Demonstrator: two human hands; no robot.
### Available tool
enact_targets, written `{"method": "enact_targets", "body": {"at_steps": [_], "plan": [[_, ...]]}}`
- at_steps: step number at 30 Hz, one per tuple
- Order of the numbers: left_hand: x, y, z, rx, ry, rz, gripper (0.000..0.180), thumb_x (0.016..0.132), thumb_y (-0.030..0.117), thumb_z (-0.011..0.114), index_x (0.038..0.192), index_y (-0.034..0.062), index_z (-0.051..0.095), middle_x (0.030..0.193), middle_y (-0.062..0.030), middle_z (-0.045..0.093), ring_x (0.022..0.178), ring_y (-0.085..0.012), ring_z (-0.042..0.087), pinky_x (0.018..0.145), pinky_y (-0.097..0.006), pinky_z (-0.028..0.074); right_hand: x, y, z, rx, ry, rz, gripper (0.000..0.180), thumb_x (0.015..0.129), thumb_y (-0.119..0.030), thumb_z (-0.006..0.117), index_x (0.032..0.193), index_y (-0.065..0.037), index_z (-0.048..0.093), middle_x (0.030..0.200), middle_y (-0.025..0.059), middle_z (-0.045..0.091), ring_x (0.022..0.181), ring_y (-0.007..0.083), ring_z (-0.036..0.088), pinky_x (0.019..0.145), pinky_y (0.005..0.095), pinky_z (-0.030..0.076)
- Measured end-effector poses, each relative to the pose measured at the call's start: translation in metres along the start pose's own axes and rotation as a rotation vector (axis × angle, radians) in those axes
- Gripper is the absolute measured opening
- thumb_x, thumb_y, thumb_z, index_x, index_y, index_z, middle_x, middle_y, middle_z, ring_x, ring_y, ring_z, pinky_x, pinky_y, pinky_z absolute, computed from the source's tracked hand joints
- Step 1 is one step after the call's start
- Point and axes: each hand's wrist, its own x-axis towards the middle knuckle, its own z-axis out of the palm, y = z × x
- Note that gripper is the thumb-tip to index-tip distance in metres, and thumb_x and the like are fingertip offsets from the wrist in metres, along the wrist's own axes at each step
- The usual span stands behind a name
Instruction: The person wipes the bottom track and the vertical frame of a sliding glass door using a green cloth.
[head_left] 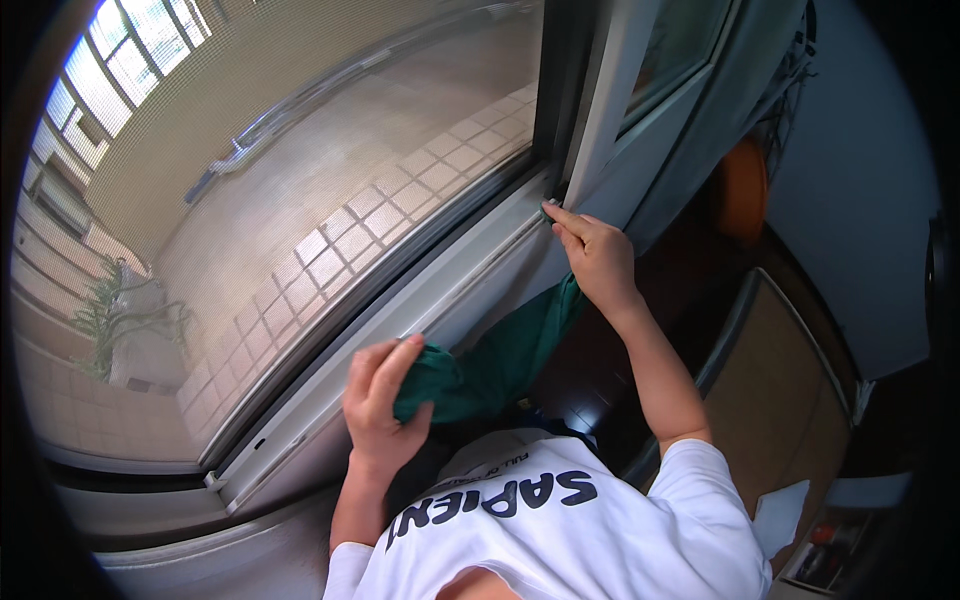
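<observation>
A green cloth [500, 365] hangs in a sagging length between my two hands, below the white window sill [440, 300]. My left hand [385, 395] is closed round a bunched end of it, with the fingertips up against the edge of the sill. Farther off and to the right, my right hand [598, 255] grips the other end of the cloth. Its index finger reaches into the corner where the sill track meets the white window frame [600, 110], and a bit of cloth shows at the fingertip.
Beyond the mesh screen [350, 130] lies a tiled ledge [380, 205] and a potted plant [135, 320]. On the right stand an orange round object [740, 190] and a brown panel-like surface [770, 370] with a pale rim. A white curved surface [230, 550] is at the lower left.
</observation>
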Motion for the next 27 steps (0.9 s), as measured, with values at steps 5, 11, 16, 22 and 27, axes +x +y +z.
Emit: {"method": "enact_targets", "body": {"at_steps": [5,11,16,22,27], "plan": [[0.013,-0.007,0.009,0.001,0.066,0.006,0.055,0.058,-0.008,0.063,0.112,0.0008,0.062,0.101,-0.0161,0.062,0.089,-0.0305,0.062,0.078,-0.035,0.05,-0.022,-0.032,0.011,-0.046,-0.2,-0.109,0.034,0.087,-0.013,0.066,0.121,-0.017,0.066,0.076,0.0108,0.064,0.064,0.0264,0.063,0.058,0.0359,0.051],[0.025,-0.017,0.012,-0.028,0.125,0.025,0.053,0.054,-0.004,0.065,0.107,0.004,0.065,0.096,-0.0147,0.062,0.084,-0.0317,0.062,0.075,-0.035,0.051,-0.002,0.0,-0.009,0.232,-0.114,0.104,0.027,0.091,-0.005,0.062,0.117,-0.008,0.068,0.069,0.0044,0.056,0.059,0.0097,0.05,0.056,0.0247,0.044],[0.033,-0.019,0.011,-0.149,-0.034,-0.142,0.053,0.053,-0.005,0.062,0.105,0.0011,0.063,0.098,-0.0141,0.063,0.089,-0.03,0.064,0.079,-0.033,0.05,-0.018,0.018,-0.006,1.039,-0.114,0.43,0.022,0.095,-0.013,0.059,0.113,-0.005,0.068,0.081,0.0007,0.06,0.07,0.0089,0.053,0.066,0.0229,0.045],[0.028,-0.016,0.004,-0.164,-0.034,-0.258,0.049,0.054,0.0,0.064,0.103,0.0003,0.062,0.093,-0.0129,0.062,0.084,-0.0245,0.061,0.077,-0.03,0.047,-0.014,0.009,-0.013,0.686,-0.127,0.257,0.009,0.087,-0.006,0.066,0.096,-0.003,0.066,0.09,0.0067,0.068,0.083,0.0141,0.064,0.074,0.0245,0.048],[0.03,-0.014,0.006,-0.161,-0.025,-0.289,0.047,0.054,0.002,0.064,0.101,0.0,0.062,0.091,-0.0122,0.06,0.082,-0.0224,0.059,0.077,-0.029,0.045,0.007,0.003,0.0,0.412,-0.086,0.002,0.012,0.082,0.0,0.066,0.094,-0.002,0.065,0.083,0.012,0.067,0.074,0.0253,0.067,0.067,0.0309,0.052]]}}
